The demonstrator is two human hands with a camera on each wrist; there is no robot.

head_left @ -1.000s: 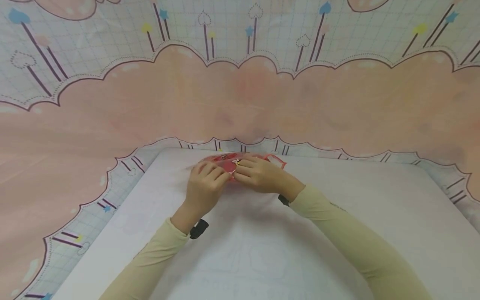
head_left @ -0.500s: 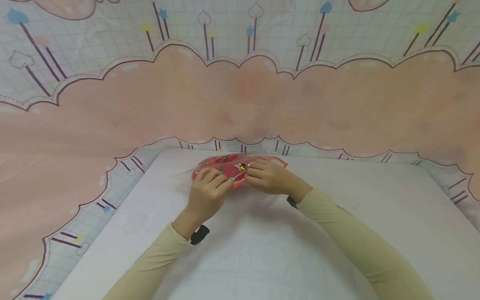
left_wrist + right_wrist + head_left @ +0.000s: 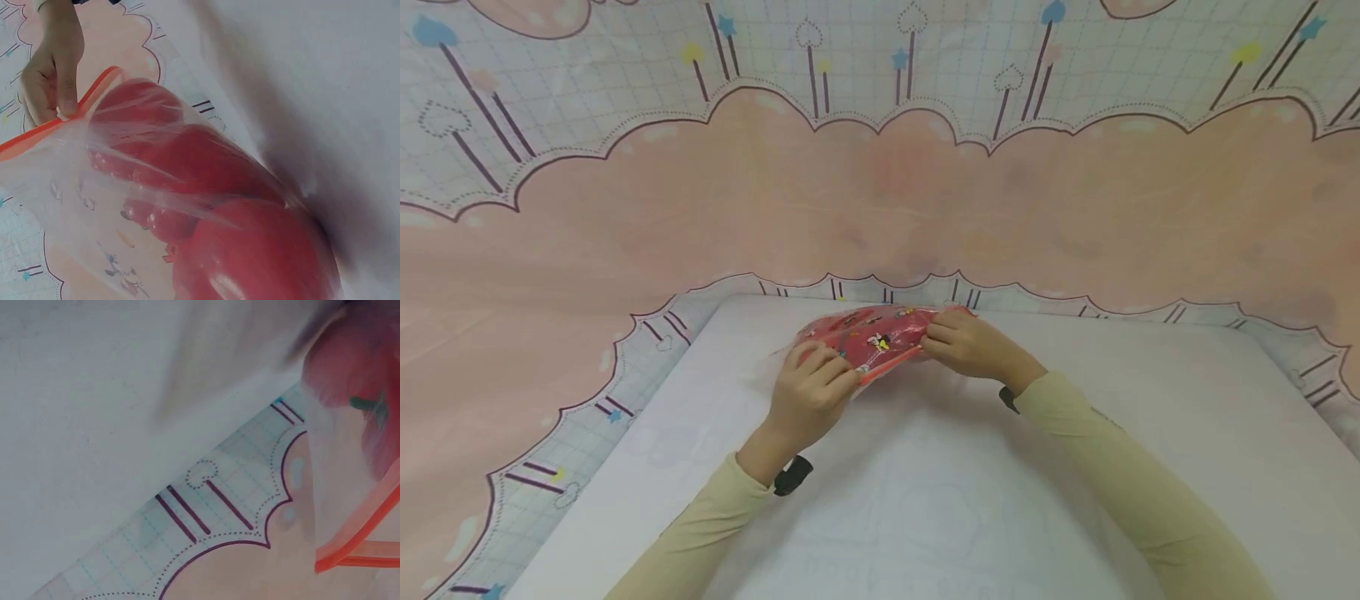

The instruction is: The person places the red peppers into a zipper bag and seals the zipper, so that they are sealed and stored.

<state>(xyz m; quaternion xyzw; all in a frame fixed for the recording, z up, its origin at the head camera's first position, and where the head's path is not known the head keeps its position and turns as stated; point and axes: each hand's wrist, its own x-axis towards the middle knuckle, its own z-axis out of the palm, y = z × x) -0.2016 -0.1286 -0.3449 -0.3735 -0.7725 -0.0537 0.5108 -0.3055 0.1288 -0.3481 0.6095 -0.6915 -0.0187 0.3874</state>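
A clear zip-lock bag (image 3: 891, 335) printed with small cartoon figures is held at the far side of the white table. Inside it are several smooth red round items (image 3: 250, 250); a green stem (image 3: 369, 405) shows on one in the right wrist view. Along the bag's mouth runs an orange zip strip (image 3: 94, 95). My left hand (image 3: 811, 396) pinches the bag's near left edge. Farther right, my right hand (image 3: 976, 343) grips the mouth near the strip's right end. The left wrist view shows that right hand's thumb against the strip. Neither hand appears in the right wrist view.
The white tabletop (image 3: 895, 500) spreads toward me and to both sides. Behind it hangs a pink and white cloth (image 3: 880, 200) with printed candles. A dark wrist strap (image 3: 793, 475) shows under the left wrist.
My right hand has slid right along the bag's mouth, away from the left hand. More of the orange strip and print shows between them. The left hand has hardly moved.
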